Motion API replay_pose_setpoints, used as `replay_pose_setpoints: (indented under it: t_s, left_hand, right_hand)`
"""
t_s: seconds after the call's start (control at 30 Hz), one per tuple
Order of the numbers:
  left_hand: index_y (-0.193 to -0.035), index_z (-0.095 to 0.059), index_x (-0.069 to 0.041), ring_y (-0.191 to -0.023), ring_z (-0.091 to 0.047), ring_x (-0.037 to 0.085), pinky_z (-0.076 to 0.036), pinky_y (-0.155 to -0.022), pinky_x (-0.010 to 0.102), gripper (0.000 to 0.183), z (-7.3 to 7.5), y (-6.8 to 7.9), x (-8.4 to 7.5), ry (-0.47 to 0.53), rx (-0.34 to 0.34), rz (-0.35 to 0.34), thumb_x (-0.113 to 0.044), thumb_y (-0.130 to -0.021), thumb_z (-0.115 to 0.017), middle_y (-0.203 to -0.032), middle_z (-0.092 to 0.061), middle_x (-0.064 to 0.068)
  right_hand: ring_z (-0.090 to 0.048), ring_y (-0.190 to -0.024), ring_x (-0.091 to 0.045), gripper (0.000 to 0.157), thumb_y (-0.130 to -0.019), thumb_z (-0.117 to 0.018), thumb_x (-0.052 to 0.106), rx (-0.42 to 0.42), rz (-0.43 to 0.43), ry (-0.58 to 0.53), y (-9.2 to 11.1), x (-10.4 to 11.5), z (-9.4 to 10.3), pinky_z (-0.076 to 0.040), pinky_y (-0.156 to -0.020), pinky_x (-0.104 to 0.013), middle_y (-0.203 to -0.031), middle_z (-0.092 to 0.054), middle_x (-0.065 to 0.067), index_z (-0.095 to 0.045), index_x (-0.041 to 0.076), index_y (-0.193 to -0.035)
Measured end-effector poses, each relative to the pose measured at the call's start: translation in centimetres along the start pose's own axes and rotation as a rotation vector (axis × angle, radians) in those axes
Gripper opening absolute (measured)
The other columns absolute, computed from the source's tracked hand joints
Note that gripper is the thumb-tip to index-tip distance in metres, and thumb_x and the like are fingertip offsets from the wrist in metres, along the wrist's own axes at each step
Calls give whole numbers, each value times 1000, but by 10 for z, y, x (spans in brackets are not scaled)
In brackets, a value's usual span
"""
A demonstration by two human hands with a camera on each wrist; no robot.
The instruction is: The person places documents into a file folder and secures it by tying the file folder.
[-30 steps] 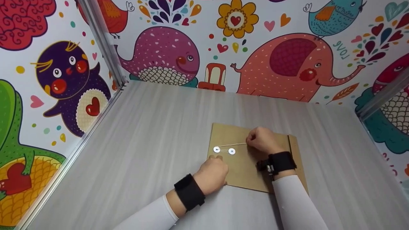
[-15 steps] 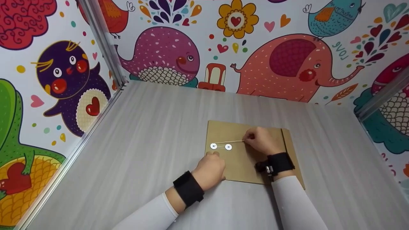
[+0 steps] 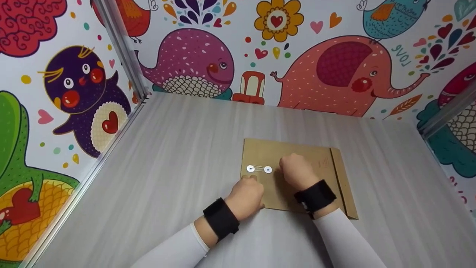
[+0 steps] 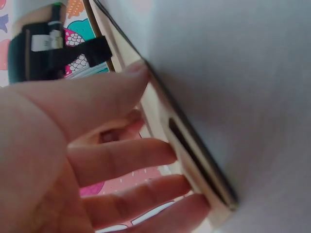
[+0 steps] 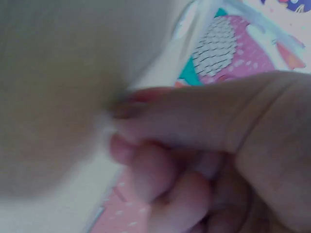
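Note:
On the table lies a brown paper string-tie envelope (image 3: pixel 273 199) with two white button discs, a left one (image 3: pixel 250 168) and a right one (image 3: pixel 268 169). String (image 3: pixel 259 168) runs between the discs in thin strands. My left hand (image 3: pixel 244 197) presses the envelope near its lower left corner; in the left wrist view its fingers (image 4: pixel 124 160) reach onto the face and the thumb touches the edge. Just right of the discs, my right hand (image 3: pixel 297 172) has curled fingers, thumb and forefinger pinched together in the right wrist view; the string end there is hidden or blurred.
The pale wood-grain table (image 3: pixel 178 149) extends around the envelope. A dark band (image 3: pixel 337 182) crosses the envelope near its right end. Cartoon-printed walls (image 3: pixel 241 44) stand at the back and sides, with a metal post (image 3: pixel 130 48) in the left corner.
My right hand has turned and moved slightly, and the string stretch from the left disc to it no longer shows. More strands now lie between the discs. The left hand stays in place.

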State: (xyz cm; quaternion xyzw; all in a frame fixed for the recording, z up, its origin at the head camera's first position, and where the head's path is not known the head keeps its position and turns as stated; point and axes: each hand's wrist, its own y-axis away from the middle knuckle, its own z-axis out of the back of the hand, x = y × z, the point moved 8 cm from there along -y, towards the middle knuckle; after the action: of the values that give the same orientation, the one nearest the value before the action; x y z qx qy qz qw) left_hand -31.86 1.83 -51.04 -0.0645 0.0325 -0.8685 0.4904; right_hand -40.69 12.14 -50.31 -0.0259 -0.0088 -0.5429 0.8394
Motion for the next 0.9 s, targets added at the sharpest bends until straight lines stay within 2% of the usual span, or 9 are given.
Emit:
replay_pose_setpoints:
  t_s: [0.1,0.2,0.3,0.4,0.47,0.63,0.77,0.9]
  left_hand:
    - [-76,-77,-16,-79,-61,17,-51,-65,31,34,1,1,0,3,2,17,-49,-72,-84,-77,-69,-1]
    - [-75,-77,-15,-77,-62,18,-53,-64,30,33,1,3,0,16,16,25,-48,-72,-84,-78,-68,0]
    - [-76,-76,-14,-79,-63,19,-54,-66,31,33,0,4,0,44,34,33,-46,-72,-85,-79,-70,1]
    - [-79,-77,-14,-82,-64,19,-54,-70,31,34,0,3,1,64,46,39,-46,-71,-85,-80,-72,1]
    - [-81,-77,-13,-83,-65,19,-54,-70,32,35,-1,3,2,75,56,46,-46,-72,-85,-81,-72,1]
    - [-79,-75,-14,-81,-67,19,-55,-71,32,33,-3,0,4,117,78,43,-45,-73,-84,-80,-73,1]
    - [-71,-71,-14,-80,-67,19,-54,-73,32,36,-2,-3,10,138,56,40,-48,-71,-84,-79,-70,1]
    - [-63,-64,-15,-71,-65,18,-53,-66,32,40,0,-6,17,167,0,71,-50,-73,-81,-72,-67,0]
  right_hand:
    - [-44,-53,-16,24,-83,-64,-5,124,62,-86,6,12,-4,-39,-47,-30,-61,-54,-2,-63,8,-64]
    - [-44,-54,-11,24,-77,-62,-9,260,161,-279,8,21,-13,-36,-49,-24,-62,-51,4,-64,10,-64]
    - [-47,-53,-6,19,-77,-62,-8,370,235,-487,8,27,-24,-38,-49,-20,-64,-53,7,-67,8,-68]
    - [-49,-53,-4,13,-80,-65,-7,429,270,-660,7,31,-31,-40,-50,-18,-66,-56,6,-69,3,-72]
    - [-49,-53,-3,10,-82,-66,-5,455,270,-733,6,33,-35,-40,-51,-17,-66,-56,6,-70,2,-75]
    - [-49,-55,-3,4,-81,-71,-2,505,272,-808,8,37,-38,-41,-52,-17,-66,-57,5,-73,0,-78]
    - [-51,-58,-4,7,-80,-71,-4,533,227,-822,9,23,-34,-43,-54,-18,-71,-61,3,-75,-1,-85]
    - [-55,-63,-8,10,-80,-75,1,431,110,-761,4,-7,-24,-46,-58,-22,-76,-65,1,-73,2,-90]
